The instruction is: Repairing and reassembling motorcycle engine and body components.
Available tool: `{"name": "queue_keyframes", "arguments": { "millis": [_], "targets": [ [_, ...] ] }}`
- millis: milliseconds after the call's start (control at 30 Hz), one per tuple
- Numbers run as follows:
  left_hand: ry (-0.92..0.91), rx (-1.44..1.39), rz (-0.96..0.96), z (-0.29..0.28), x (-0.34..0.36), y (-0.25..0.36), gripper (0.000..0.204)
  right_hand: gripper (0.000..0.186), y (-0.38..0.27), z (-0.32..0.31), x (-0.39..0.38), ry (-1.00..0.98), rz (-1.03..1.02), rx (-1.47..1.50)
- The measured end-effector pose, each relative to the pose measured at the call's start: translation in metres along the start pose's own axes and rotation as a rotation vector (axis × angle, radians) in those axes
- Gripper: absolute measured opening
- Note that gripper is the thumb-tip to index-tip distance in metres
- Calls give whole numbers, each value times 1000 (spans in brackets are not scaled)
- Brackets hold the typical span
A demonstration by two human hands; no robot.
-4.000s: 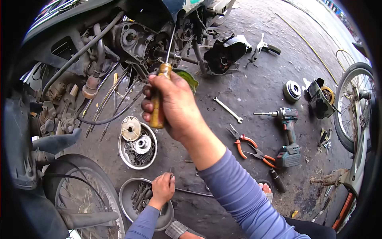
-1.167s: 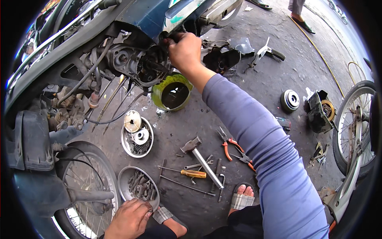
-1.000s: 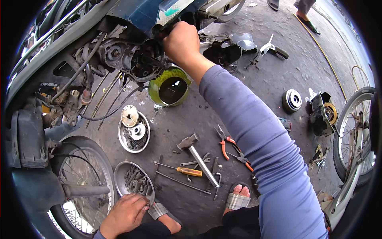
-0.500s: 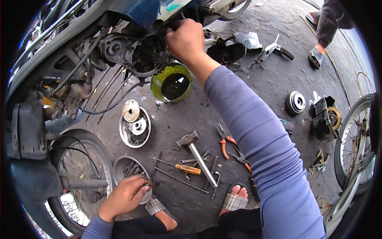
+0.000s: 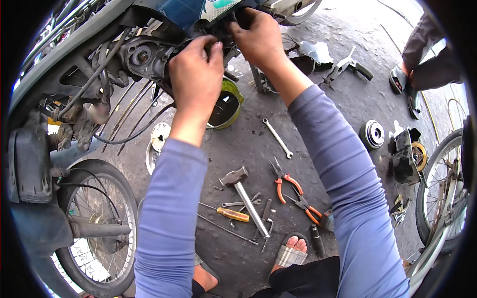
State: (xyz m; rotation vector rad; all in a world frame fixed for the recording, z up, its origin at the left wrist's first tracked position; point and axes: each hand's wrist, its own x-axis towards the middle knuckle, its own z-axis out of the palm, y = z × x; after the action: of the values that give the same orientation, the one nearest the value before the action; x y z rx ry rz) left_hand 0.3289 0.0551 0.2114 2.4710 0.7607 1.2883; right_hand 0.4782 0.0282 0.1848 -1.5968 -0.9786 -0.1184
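Observation:
Both my arms reach up to the opened engine [image 5: 144, 57] of a motorbike, under its blue body panel [image 5: 181, 15]. My left hand [image 5: 196, 74] is at the engine with thumb and forefinger curled toward each other; anything between them is too small or hidden to make out. Beside it on the right, my right hand [image 5: 261, 39] has its fingers bent in against the parts below the panel, their tips hidden. Behind and below my hands stands a yellow-green tub [image 5: 231, 107] with dark liquid. My left forearm partly covers a white bowl of parts [image 5: 150, 159].
On the floor lie a hammer [image 5: 246, 198], a yellow-handled screwdriver [image 5: 233, 214], a wrench [image 5: 278, 139] and orange-handled pliers [image 5: 290, 184]. Rightward are a round metal part [image 5: 371, 134], a black housing [image 5: 406, 156] and a wheel [image 5: 437, 184]. Another person's legs [image 5: 422, 54] show at upper right.
My left hand has left the lower bowl of parts and moved up to the engine. My right hand has shifted slightly up and right. The other person's feet have moved.

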Motion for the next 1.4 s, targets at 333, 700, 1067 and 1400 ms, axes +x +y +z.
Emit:
{"name": "queue_keyframes", "arguments": {
  "millis": [333, 700, 1067, 1400],
  "targets": [
    [183, 189, -5, 40, 13, -17, 17, 21, -12, 10, -2, 114, 99, 308],
    [224, -67, -86, 41, 7, -19, 12, 32, -9, 28, 1, 127, 104, 371],
    [183, -70, 83, 37, -3, -27, 22, 30, -13, 24, 10, 39, 114, 360],
    [-749, -166, -392, -45, -220, -5, 18, 19, -20, 12, 6, 82, 171, 437]
  ]
}}
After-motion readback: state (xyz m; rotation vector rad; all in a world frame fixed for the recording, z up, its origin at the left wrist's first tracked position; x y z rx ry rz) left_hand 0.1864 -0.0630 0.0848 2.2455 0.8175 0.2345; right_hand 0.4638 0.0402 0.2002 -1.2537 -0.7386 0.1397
